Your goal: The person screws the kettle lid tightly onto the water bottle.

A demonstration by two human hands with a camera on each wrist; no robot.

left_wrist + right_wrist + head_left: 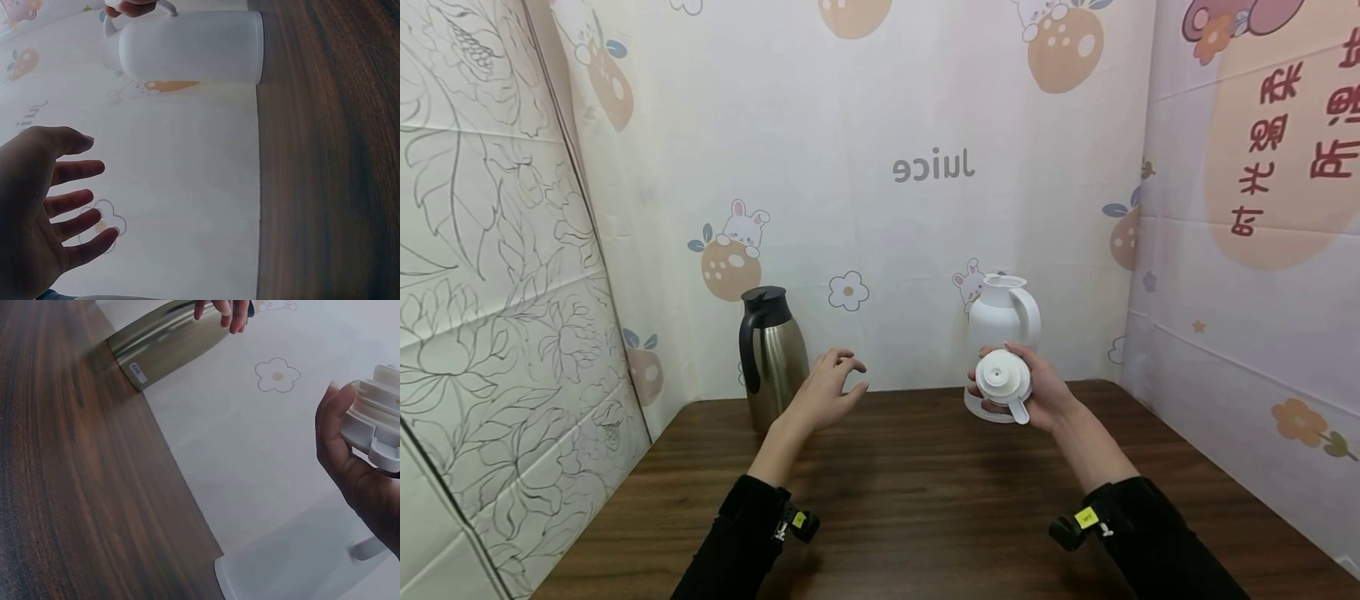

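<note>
My right hand [1037, 383] grips a white jug lid [1002, 377], its round ridged underside turned toward me and its small lever hanging down. Behind it stands the white vacuum jug [1000, 292], upright with its top uncovered and its handle to the right; lid and hand hide part of its body. In the right wrist view, fingers and thumb curl round the lid [378, 419]. My left hand [825, 389] hovers with relaxed, spread fingers, holding nothing. It is nearest to a gold vacuum jug [786, 358] with black lid and handle, and overlaps its lower right side in the head view.
Both jugs stand near the back edge of a dark wooden table [887, 500]. A printed cloth [880, 250] hangs right behind them, with further cloth walls on the left [482, 250] and right [1210, 317].
</note>
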